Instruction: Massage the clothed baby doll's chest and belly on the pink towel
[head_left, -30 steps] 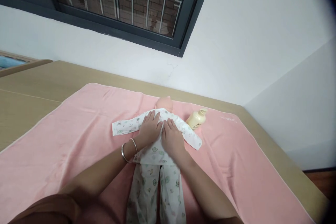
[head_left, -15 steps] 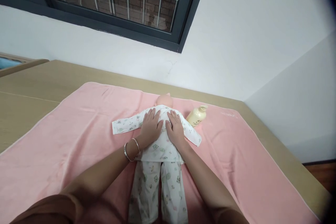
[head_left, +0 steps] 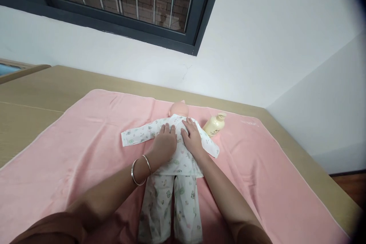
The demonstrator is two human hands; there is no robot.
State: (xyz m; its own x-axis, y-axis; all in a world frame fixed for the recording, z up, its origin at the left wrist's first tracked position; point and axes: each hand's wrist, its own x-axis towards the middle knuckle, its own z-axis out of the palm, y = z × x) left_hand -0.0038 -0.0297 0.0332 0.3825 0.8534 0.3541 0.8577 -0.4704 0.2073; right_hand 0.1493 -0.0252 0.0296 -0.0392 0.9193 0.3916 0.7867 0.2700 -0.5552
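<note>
A baby doll in a white printed top [head_left: 183, 160] and matching trousers [head_left: 187, 209] lies stretched out on a pink blanket [head_left: 97, 137]. Its bald head [head_left: 178, 109] points towards the wall, and its sleeves spread to both sides. My left hand [head_left: 164, 143], below a wrist with silver bangles [head_left: 142, 169], rests on the left half of the doll's upper body, fingers slightly bent. On the right half lies my right hand [head_left: 192, 137], palm down, fingers stretched towards the shoulder. Neither hand grips anything. Whether the doll faces up or down I cannot tell.
A pale yellow pump bottle [head_left: 214, 125] leans or lies beside the doll's right-hand sleeve. Under the blanket is a wooden surface [head_left: 71, 84], bordered by a white wall [head_left: 243, 45]. A dark-framed window [head_left: 188, 40] with bars is above.
My left hand has drawn slightly down the doll's body, and its fingers are more bent. My right hand has shifted slightly, its fingers still on the top. The doll and bottle stay in place.
</note>
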